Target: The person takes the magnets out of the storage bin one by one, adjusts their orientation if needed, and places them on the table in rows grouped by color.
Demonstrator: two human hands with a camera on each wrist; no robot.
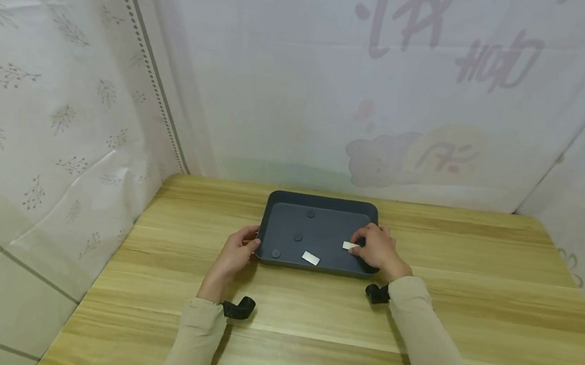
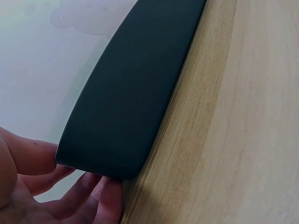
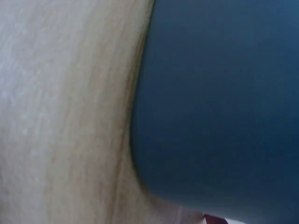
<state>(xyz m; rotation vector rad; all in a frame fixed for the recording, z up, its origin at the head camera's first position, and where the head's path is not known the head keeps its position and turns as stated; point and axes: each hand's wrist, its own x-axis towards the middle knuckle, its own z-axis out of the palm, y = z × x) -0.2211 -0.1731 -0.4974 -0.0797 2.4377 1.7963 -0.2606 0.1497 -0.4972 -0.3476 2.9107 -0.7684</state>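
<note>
Two hands work at a dark grey tray (image 1: 290, 197) that sits flat on the wooden desk (image 1: 474, 336), toward its far middle. The left hand (image 1: 238, 251) grips the tray's near-left corner, at about eight o'clock of the tray; the left wrist view shows the thumb above the rim and curled fingers (image 2: 96, 196) below the tray's outer wall (image 2: 135, 93). The right hand (image 1: 377, 249) reaches over the tray's right side, at about four o'clock, its fingertips closed on a small white tile (image 1: 349, 246) lying on the tray floor. A second white tile (image 1: 311, 258) lies near the front rim at six o'clock, apart from the first. Three dark round discs rest on the tray floor: one (image 1: 311, 214) toward twelve o'clock, one (image 1: 298, 237) near the centre, one (image 1: 275, 254) at about seven o'clock close to the left hand. The right wrist view is blurred and shows only the tray's wall (image 3: 219, 102) against the desk. Both forearms wear beige sleeves (image 1: 432, 348), each with a black camera mount at the wrist. White patterned curtains (image 1: 58, 78) enclose the desk at nine, twelve and three o'clock.
</note>
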